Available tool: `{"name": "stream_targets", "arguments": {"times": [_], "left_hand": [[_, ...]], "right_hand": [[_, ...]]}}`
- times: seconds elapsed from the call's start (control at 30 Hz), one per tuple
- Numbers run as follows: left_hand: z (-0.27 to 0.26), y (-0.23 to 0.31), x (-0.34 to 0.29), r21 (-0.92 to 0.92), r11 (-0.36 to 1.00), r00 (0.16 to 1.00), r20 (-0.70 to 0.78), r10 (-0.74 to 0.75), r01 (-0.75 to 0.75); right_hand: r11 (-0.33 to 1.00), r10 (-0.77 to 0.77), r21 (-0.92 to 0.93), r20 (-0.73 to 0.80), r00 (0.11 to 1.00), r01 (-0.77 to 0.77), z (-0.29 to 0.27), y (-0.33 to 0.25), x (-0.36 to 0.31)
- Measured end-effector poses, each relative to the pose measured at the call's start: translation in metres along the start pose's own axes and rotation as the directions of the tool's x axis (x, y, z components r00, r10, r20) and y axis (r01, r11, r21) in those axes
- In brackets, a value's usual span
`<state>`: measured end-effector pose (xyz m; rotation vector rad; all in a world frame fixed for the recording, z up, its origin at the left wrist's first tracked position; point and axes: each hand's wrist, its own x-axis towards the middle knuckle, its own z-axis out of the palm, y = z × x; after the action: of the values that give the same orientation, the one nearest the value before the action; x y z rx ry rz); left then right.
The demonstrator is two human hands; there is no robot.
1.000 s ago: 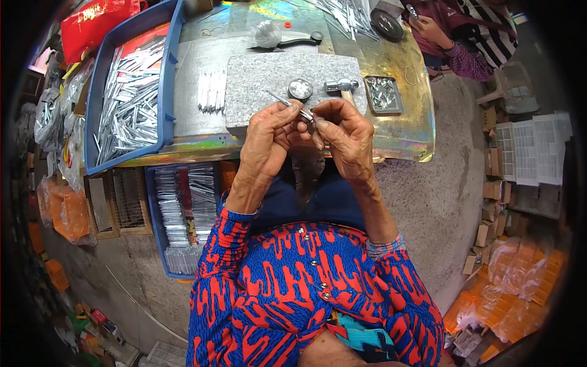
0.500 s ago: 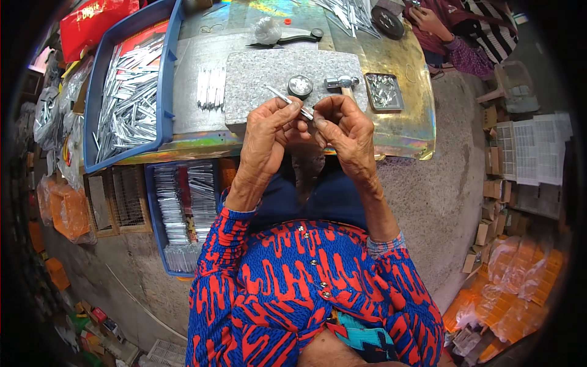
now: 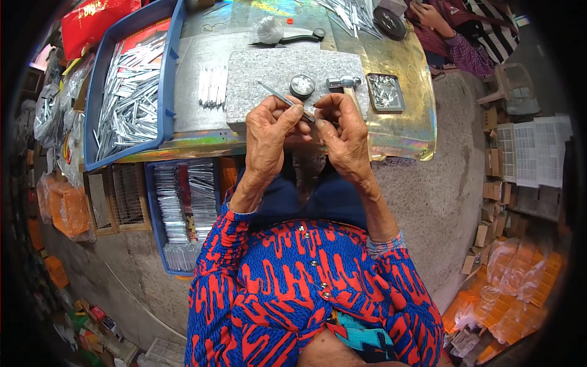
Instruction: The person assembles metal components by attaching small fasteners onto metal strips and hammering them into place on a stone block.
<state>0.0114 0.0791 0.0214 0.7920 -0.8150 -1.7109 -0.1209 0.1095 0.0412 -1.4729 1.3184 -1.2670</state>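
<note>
Between finger and thumb, my left hand [image 3: 269, 131] pinches a slim silver metal strip [image 3: 276, 93]. Its narrow tip points up and to the left, over the grey stone block [image 3: 257, 76]. My right hand [image 3: 345, 131] is closed at the strip's lower end, with thumb and forefinger pinched together; whatever small part they hold there is hidden. Just beyond my fingers, a round black dish [image 3: 302, 87] with small pale pieces sits on the block. Beside it lies a hammer [image 3: 343, 82], its head toward the dish.
A blue tray [image 3: 166, 79] heaped with silver strips stands at the left; a row of strips [image 3: 212, 87] lies beside the block. Right of it is a square tray of small metal parts [image 3: 386, 93]. Black-handled pliers [image 3: 299, 38] lie behind. Another person's hand [image 3: 431, 17] is at far right.
The strip's tip has shifted slightly up and left, and the strip shows a different side. My right hand has moved a little left, its fingers still at the lower end.
</note>
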Motion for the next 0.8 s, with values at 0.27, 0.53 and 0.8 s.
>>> {"name": "stream_targets", "arguments": {"times": [0.27,0.53,0.8], "left_hand": [[0.006,0.005,0.003,0.232,0.965,0.992,-0.017,0.128,-0.121],[0.003,0.012,0.037,0.418,0.855,0.948,0.053,0.314,-0.306],[-0.007,0.010,0.070,0.529,0.784,0.944,0.125,0.306,-0.324]], "right_hand": [[1.000,0.017,0.021,-0.095,0.995,-0.015,0.008,0.012,0.001],[0.967,0.065,0.250,-0.110,0.992,-0.036,0.015,0.014,0.018],[0.950,0.068,0.311,-0.202,0.977,-0.002,-0.001,0.016,0.017]]}}
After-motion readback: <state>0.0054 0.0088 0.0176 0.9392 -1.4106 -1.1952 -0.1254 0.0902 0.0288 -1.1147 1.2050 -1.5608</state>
